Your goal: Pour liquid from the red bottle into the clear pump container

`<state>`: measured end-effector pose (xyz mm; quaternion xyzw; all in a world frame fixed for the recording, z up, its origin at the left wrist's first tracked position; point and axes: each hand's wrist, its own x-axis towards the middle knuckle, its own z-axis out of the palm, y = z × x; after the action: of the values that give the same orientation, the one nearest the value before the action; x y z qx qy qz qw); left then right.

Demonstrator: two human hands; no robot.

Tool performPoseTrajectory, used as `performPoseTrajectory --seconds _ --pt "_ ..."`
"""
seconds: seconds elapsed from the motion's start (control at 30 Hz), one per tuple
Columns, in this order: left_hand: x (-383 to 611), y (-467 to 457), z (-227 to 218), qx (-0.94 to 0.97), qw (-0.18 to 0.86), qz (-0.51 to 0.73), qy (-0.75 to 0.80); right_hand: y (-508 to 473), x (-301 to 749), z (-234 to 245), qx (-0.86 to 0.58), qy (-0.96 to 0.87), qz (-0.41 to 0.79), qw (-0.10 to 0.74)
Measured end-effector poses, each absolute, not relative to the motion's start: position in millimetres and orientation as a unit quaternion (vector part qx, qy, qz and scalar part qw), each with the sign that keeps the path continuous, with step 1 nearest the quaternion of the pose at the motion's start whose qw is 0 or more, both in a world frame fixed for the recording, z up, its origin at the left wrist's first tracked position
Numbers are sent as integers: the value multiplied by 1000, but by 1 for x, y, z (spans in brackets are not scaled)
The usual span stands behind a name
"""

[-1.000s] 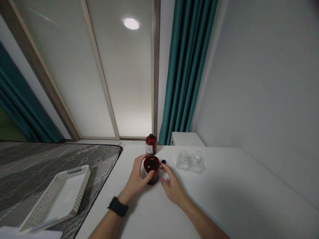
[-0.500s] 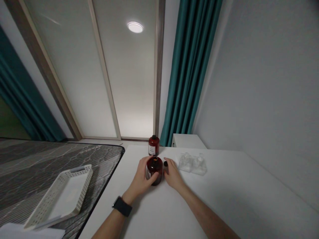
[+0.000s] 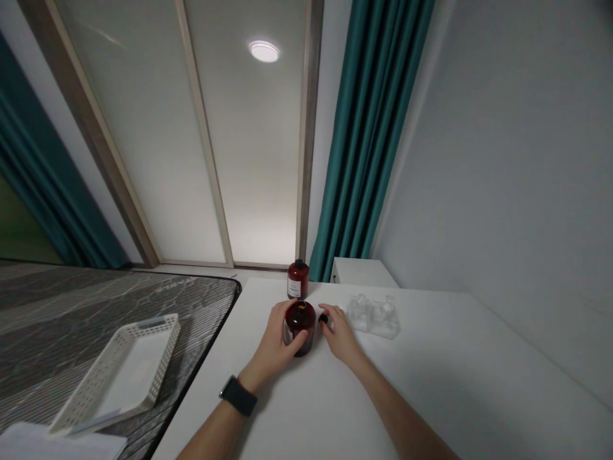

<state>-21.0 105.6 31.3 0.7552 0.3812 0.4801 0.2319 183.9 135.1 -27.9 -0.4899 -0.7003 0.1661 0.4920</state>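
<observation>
An uncapped dark amber bottle (image 3: 301, 322) stands on the white table (image 3: 431, 396). My left hand (image 3: 275, 345), with a black watch on the wrist, is wrapped round its left side. My right hand (image 3: 341, 332) lies just right of it, fingers closed on a small black cap (image 3: 323, 318) on the tabletop. A second amber bottle (image 3: 297, 280) with a black cap and white label stands behind, near the table's far edge.
Two clear glass stoppered flasks (image 3: 373, 314) stand to the right of my right hand. A white perforated tray (image 3: 119, 374) lies on the grey patterned bed at left. A small white cabinet (image 3: 361, 273) and teal curtains (image 3: 368, 134) are behind the table.
My right hand moved from beside the bottle forward onto the small black cap. My left hand kept its hold on the bottle. The view shifted slightly.
</observation>
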Motion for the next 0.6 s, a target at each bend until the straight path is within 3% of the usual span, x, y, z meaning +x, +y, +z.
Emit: performPoseTrajectory --seconds 0.6 --pt "-17 103 27 762 252 476 359 101 195 16 -459 -643 161 592"
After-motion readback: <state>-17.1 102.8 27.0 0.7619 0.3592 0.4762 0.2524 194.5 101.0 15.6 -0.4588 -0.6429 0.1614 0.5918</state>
